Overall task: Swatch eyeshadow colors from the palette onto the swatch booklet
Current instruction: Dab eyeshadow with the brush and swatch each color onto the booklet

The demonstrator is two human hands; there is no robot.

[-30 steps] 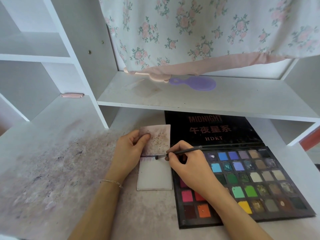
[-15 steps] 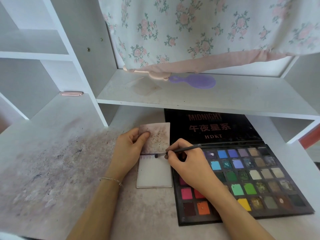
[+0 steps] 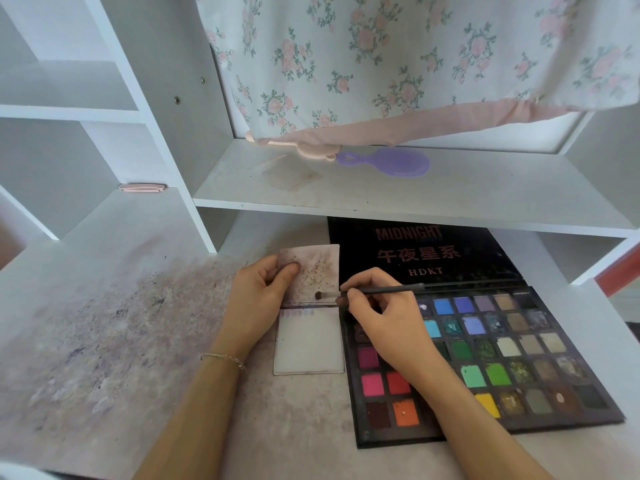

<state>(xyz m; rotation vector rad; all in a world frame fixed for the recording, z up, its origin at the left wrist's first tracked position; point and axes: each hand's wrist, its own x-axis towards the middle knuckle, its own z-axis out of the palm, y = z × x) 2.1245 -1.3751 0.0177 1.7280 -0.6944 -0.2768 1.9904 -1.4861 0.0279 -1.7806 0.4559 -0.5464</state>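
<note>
A small open swatch booklet (image 3: 309, 341) lies on the stained desk, its upper page smudged pink-brown and its lower page white with a purple streak along the top edge. My left hand (image 3: 258, 299) pins the upper page with thumb and fingers. My right hand (image 3: 381, 317) pinches a thin dark eyeshadow brush (image 3: 377, 291); the brush tip hovers over the lower part of the upper page, near the fold. The big black eyeshadow palette (image 3: 485, 355) lies open to the right, with many coloured pans, and my right forearm crosses its left columns.
A white shelf (image 3: 398, 199) overhangs the palette's lid just behind my hands. On it lies a purple hairbrush (image 3: 391, 162) under a floral cloth (image 3: 398, 64). A pink clip (image 3: 142, 188) sits at the back left. The desk surface (image 3: 104, 341) is stained with powder.
The brush tip has lifted from the lower page's top edge to just above the fold. My left hand has stayed on the upper page.
</note>
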